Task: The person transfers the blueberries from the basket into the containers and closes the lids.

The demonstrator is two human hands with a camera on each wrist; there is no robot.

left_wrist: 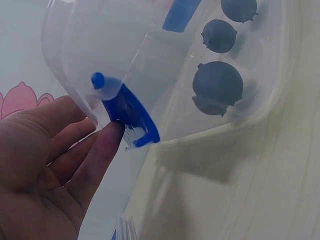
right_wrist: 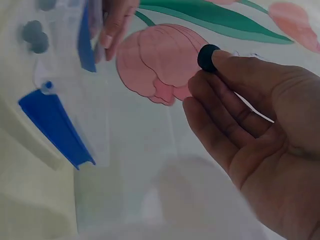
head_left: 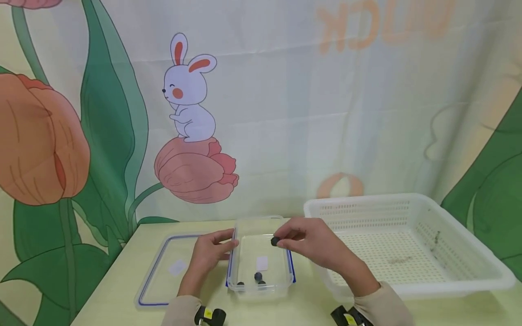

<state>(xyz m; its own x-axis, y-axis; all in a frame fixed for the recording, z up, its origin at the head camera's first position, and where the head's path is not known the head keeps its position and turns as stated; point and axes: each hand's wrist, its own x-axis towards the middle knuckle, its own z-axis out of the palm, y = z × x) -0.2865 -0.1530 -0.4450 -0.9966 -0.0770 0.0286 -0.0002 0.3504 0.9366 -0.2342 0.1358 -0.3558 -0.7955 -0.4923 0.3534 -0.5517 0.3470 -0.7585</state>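
Note:
A clear plastic container (head_left: 281, 288) with blue clips (right_wrist: 57, 131) stands on the table. My left hand (head_left: 205, 252) holds its left side, the thumb at a blue clip (left_wrist: 131, 114) and the other fingers behind the wall in the left wrist view. Several dark blueberries (left_wrist: 217, 85) lie on the container's floor at the near end. Above the container's right edge, my right hand (head_left: 311, 242) pinches one blueberry (head_left: 275, 241) between thumb and fingertips. That same blueberry (right_wrist: 206, 58) shows plainly in the right wrist view.
Left of the container lies a clear lid (head_left: 157, 271) with a blue seal, partly hidden by the left hand. A large white perforated basket (head_left: 412, 286) stands to the right, close by the right forearm. Behind the table (head_left: 110, 290) hangs a printed curtain (head_left: 269, 136).

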